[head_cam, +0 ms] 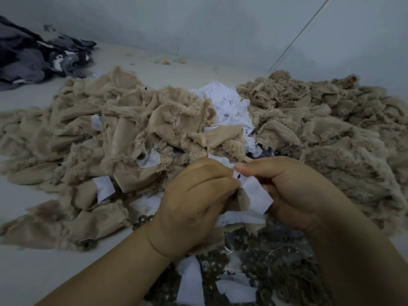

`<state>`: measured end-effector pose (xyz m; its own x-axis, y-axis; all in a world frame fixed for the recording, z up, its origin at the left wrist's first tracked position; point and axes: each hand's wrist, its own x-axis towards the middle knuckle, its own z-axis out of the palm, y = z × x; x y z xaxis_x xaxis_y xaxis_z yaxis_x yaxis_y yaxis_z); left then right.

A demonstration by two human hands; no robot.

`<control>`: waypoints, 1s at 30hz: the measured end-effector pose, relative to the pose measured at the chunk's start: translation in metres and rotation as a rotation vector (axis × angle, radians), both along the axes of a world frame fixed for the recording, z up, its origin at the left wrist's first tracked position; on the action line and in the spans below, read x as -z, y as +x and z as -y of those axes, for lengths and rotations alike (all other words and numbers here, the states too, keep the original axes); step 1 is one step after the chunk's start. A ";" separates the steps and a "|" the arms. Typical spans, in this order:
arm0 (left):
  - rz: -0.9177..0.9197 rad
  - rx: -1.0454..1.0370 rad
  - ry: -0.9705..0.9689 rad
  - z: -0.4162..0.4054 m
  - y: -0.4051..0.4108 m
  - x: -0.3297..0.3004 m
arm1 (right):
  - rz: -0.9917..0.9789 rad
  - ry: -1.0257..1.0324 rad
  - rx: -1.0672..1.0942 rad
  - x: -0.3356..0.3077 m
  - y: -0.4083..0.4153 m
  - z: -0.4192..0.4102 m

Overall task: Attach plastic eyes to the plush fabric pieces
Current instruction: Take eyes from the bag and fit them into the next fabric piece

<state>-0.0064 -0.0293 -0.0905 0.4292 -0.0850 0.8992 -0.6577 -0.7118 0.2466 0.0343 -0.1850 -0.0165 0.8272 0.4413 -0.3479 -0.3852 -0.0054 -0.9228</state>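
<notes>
My left hand [194,202] and my right hand [291,191] meet at the middle of the view and both grip one small piece: a white fabric strip [256,193] with a tan plush piece [237,202] under it. A small dark spot, perhaps an eye post [238,177], shows through the white strip between my thumbs. Below my hands lies a clear bag of dark round washers [276,268]. Tan plush pieces [123,138] are heaped to the left, some with a washer fitted [141,156].
A second heap of tan plush [326,120] spreads to the right. White fabric scraps [227,104] pile up between the heaps. Dark grey cloth [37,58] lies at the far left. More white strips [189,281] lie over the washers. A pale wall [220,25] closes the back.
</notes>
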 end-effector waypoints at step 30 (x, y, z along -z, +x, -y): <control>-0.139 -0.108 -0.010 0.005 -0.006 -0.001 | 0.047 -0.179 -0.062 0.008 0.003 -0.003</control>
<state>-0.0123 -0.0345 -0.0894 0.5555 -0.0230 0.8312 -0.5369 -0.7732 0.3375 0.0374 -0.1824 -0.0244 0.8177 0.4263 -0.3868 -0.3355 -0.1930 -0.9220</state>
